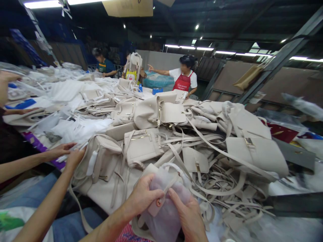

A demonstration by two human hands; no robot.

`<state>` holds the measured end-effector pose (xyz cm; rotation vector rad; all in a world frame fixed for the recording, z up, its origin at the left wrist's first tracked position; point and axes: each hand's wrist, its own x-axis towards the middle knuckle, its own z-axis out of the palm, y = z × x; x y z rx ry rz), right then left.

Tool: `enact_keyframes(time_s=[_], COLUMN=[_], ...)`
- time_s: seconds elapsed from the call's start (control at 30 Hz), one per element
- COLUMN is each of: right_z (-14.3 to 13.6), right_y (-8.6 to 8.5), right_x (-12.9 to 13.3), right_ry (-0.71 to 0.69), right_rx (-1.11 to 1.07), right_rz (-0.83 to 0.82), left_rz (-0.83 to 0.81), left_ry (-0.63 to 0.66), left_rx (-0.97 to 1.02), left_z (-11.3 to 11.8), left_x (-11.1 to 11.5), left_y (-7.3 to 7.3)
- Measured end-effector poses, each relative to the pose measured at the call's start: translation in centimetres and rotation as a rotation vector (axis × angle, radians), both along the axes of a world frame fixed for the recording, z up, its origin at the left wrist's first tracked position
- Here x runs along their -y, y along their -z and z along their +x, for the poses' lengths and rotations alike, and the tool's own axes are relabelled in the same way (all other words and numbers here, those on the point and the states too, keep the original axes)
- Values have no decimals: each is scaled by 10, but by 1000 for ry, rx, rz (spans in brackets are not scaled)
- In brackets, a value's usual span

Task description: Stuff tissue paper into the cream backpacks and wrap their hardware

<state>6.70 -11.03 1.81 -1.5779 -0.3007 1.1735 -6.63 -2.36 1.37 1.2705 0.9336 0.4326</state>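
Both hands are closed on a wrapped bag (165, 223), which is held at the near edge of a heap of beige bags. The left hand (142, 193) grips the left side of the wrapped bag, its thumb laid across the translucent wrapping beside a narrow strap (171, 183). The right hand (188, 215) grips the right side, thumb tip close to the same strap; its other fingers are mostly hidden. A small tab (155, 206) with a copper-coloured stud hangs on the front of the wrapped bag, below the left thumb.

Just beyond the wrapped bag lies a small flap bag (195, 159) with a gold clasp, and beyond it to the left a zip-pocket bag (143, 148). To its right spreads a tangle of loose straps (225, 188); farther right sits a buckled bag (254, 153). Left of the wrapped bag, an open bag (98, 153) stands with a co-worker's hands (75, 158) at its edge. Far beyond the wrapped bag, a person in a red apron (182, 83) stretches out an arm.
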Motion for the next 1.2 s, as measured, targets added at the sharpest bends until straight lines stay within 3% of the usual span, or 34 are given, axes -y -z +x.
enact_keyframes(time_s=[0.2, 0.33, 0.4, 0.53, 0.6, 0.67, 0.73, 0.83, 0.9, 0.97, 1.1, 1.2], right_z=[4, 4, 5, 3, 1, 0, 0, 0, 0, -1, 0, 4], right_y=[-3, -4, -1, 6, 8, 8, 7, 4, 3, 1, 0, -3], right_x=[-9, -13, -14, -13, -12, -12, -12, -11, -10, -8, -7, -3], right_ry=[-66, -54, -30, -9, -40, -74, -80, -71, -62, -58, -65, -68], right_rx=[46, 203, 235, 218, 213, 258, 307, 235, 163, 122, 88, 16], right_rz=[-7, -19, -36, -54, -29, 2, 11, 28, 54, 73, 91, 76], left_rz=[201, 318, 274, -41, -6, 189, 279, 46, -139, -215, -182, -47], left_ry=[-38, 25, 53, 127, 84, 16, 42, 134, 95, 44, 176, 307], left_rx=[-159, -214, -156, 19, -16, -89, -82, 54, 104, 94, -38, -75], left_z=[6, 2, -5, -18, -20, -20, -19, -17, -14, -10, 2, 14], left_x=[2, 3, 1, -2, 3, 9, 15, 14, 8, 2, -7, -12], left_y=[-11, -23, -25, -15, -10, -9, -11, -15, -13, -9, -10, -18])
